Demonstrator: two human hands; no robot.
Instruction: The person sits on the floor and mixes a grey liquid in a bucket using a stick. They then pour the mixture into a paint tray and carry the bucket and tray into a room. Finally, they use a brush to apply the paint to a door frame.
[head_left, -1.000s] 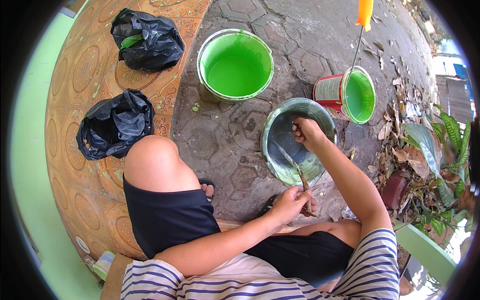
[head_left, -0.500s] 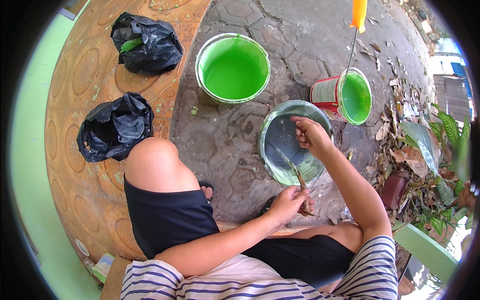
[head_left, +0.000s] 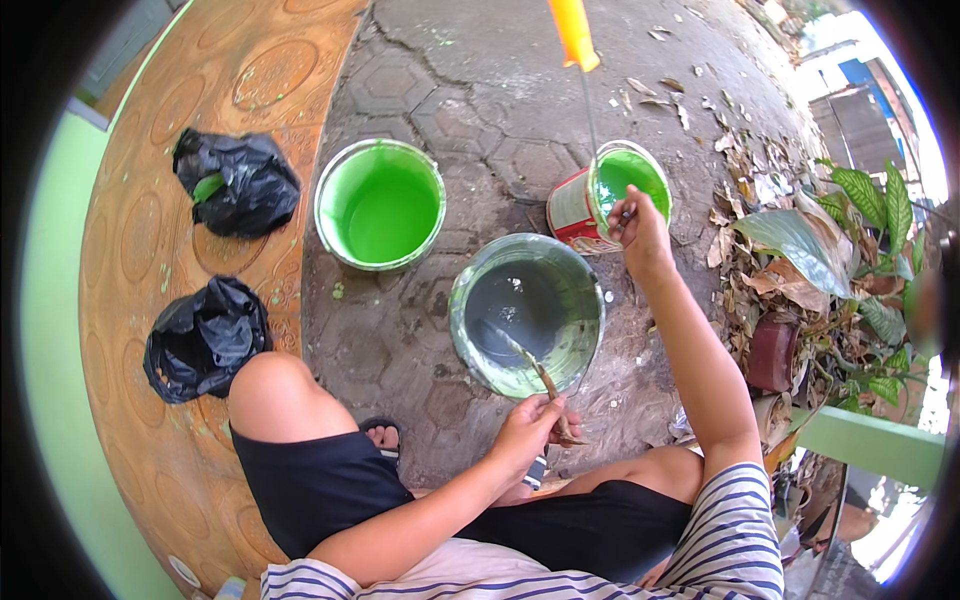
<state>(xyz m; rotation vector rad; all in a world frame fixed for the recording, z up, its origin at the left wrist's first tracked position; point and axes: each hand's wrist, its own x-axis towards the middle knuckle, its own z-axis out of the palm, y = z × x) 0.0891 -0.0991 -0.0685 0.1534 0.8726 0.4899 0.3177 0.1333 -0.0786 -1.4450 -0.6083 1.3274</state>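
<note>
My left hand (head_left: 529,432) is closed round a wooden stick (head_left: 542,378), whose pale far end slants down into the bucket of grey liquid (head_left: 594,345). Green streaks coat that bucket's inner wall. Beyond it to the right, my right hand (head_left: 642,235) is over the front rim of a red and white paint can (head_left: 570,207) holding green paint. Its fingers are curled together; anything in them is too small to make out. A tool with a yellow-orange handle (head_left: 573,35) stands in the can, its thin metal rod leaning up and away.
A larger white pail (head_left: 325,205) of bright green paint stands left of the can. Two black plastic bags (head_left: 237,185) (head_left: 208,340) lie on orange patterned tiles. Dry leaves (head_left: 705,160) and a leafy plant (head_left: 800,250) border the right, near a light green rail (head_left: 870,440).
My right hand has moved from above the grey liquid to the paint can's rim. The left hand still holds the stick in the bucket. The whole view has shifted.
</note>
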